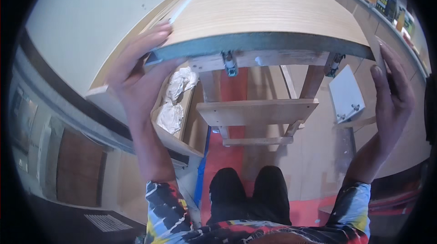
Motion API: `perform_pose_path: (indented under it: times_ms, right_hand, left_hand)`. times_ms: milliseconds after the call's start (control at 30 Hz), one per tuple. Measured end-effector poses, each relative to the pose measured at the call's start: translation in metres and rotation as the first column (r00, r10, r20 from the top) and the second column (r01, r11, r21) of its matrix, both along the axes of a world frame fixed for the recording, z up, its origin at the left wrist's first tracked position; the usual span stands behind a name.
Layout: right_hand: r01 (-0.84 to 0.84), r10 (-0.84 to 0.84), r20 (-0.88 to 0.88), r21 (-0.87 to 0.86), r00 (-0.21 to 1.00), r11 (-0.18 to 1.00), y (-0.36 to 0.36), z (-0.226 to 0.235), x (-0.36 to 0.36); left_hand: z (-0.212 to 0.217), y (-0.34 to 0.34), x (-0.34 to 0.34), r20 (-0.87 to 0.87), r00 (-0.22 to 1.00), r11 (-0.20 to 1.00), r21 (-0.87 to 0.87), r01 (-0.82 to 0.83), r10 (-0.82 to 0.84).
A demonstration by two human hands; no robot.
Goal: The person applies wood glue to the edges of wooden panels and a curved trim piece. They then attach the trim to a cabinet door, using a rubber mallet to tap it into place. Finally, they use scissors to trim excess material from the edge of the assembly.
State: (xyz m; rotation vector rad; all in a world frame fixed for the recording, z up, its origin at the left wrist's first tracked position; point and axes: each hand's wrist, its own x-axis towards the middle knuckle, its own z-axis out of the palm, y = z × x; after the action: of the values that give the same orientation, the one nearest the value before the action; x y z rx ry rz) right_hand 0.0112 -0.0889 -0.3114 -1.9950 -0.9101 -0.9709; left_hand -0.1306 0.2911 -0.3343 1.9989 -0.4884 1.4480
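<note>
In front of me a wide wood-grain panel (pixel 268 10) lies on a wooden stand (pixel 257 112), its dark blue-grey front edge (pixel 273 41) toward me. My left hand (pixel 134 66) is closed round the panel's near left corner, fingers above and thumb below. At the near right corner, my right hand (pixel 393 82) pinches a thin pale strip (pixel 379 53) between thumb and fingers; whether it is part of the panel I cannot tell. Two metal clips (pixel 231 63) show beneath the front edge.
Left of the stand, crumpled white material (pixel 175 100) lies in an open wooden box. A white board with metal fittings (pixel 347 94) is on the floor at right. Cans and boxes line a counter (pixel 373 5) at far right. Red covering (pixel 218 153) runs along the floor.
</note>
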Motion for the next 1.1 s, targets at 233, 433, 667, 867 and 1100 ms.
perform_pose_path:
  times_ms: [233,433,667,867,1100]
  right_hand:
    - [-0.271,0.279,0.064,-0.115,0.958,0.956,0.03,-0.009,-0.037]
    - [-0.378,0.431,0.135,-0.298,0.892,0.876,0.081,0.001,-0.068]
    - [-0.338,0.434,0.338,-0.307,0.835,0.89,0.105,-0.005,-0.065]
    - [-0.341,0.463,0.386,-0.343,0.798,0.875,0.125,-0.006,-0.062]
    - [-0.312,0.465,0.47,-0.368,0.75,0.876,0.128,0.005,-0.059]
  left_hand:
    - [-0.013,-0.003,0.009,-0.131,0.978,0.986,-0.01,-0.168,0.165]
    - [-0.017,-0.003,0.003,-0.043,0.995,0.989,-0.114,-0.09,0.086]
    - [-0.019,-0.014,-0.001,0.033,0.999,0.998,-0.064,-0.012,0.014]
    - [-0.023,-0.006,0.0,0.038,0.999,0.995,-0.098,-0.006,0.01]
    - [-0.013,-0.006,-0.002,0.006,1.0,0.999,-0.044,0.017,-0.017]
